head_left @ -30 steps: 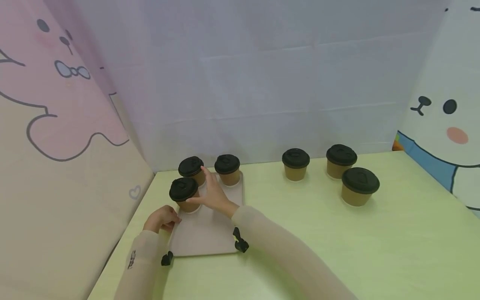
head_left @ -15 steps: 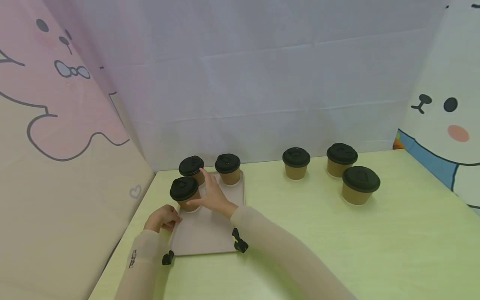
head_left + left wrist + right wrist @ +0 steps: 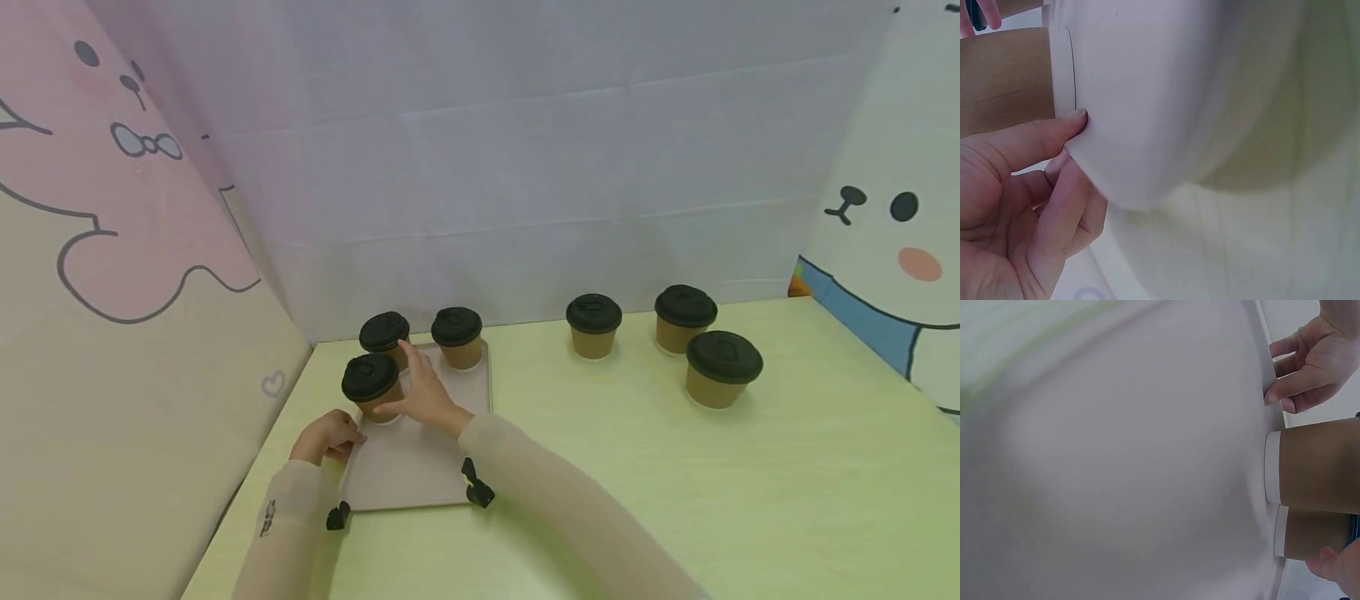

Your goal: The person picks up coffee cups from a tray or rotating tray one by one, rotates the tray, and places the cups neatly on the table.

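Observation:
My left hand (image 3: 327,437) pinches the left edge of a pale pinkish tray (image 3: 416,475), thumb on top and fingers curled underneath, as the left wrist view shows. Beside it on the tray stands a brown paper cup (image 3: 377,406) with a black lid. My right hand (image 3: 426,396) is spread at this cup's right side. Its thumb overlaps the cup's lower wall, and its forefinger points up toward a second lidded cup (image 3: 384,332) behind. A third lidded cup (image 3: 459,354) stands upright at the tray's back right. In the right wrist view, fingertips (image 3: 1324,559) overlap the farther cup (image 3: 1310,534).
Three more lidded cups stand on the yellow-green table to the right: one cup (image 3: 593,340) near the back, another cup (image 3: 678,333) farther right, and a nearer cup (image 3: 716,387). Black clip-like pieces (image 3: 477,483) show near the tray's front corners. Printed cloth (image 3: 525,167) encloses the back and sides.

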A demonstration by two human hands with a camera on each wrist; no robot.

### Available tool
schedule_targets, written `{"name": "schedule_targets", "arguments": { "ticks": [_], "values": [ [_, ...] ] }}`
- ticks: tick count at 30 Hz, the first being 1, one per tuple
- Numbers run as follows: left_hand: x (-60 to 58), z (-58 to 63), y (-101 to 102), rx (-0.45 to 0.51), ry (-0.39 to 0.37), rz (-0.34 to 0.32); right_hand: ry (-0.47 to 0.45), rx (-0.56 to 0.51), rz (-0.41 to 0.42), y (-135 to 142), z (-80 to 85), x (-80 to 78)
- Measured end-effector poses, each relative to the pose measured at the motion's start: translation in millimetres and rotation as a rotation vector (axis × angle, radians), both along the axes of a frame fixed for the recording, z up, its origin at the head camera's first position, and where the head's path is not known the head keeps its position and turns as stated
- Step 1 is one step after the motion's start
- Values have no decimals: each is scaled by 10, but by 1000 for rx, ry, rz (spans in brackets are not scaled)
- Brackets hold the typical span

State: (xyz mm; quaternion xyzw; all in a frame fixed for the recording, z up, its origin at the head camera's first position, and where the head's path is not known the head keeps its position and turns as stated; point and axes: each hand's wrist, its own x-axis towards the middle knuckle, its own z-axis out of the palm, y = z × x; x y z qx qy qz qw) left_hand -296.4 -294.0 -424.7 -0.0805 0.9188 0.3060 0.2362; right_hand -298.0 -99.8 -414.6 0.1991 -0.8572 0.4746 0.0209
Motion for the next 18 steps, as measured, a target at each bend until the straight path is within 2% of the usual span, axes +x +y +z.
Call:
{"name": "schedule_targets", "arguments": {
  "ticks": [18],
  "values": [
    [8, 1, -12, 5, -6, -3, -1, 5, 23, -132, -16, -61]
  ]
}}
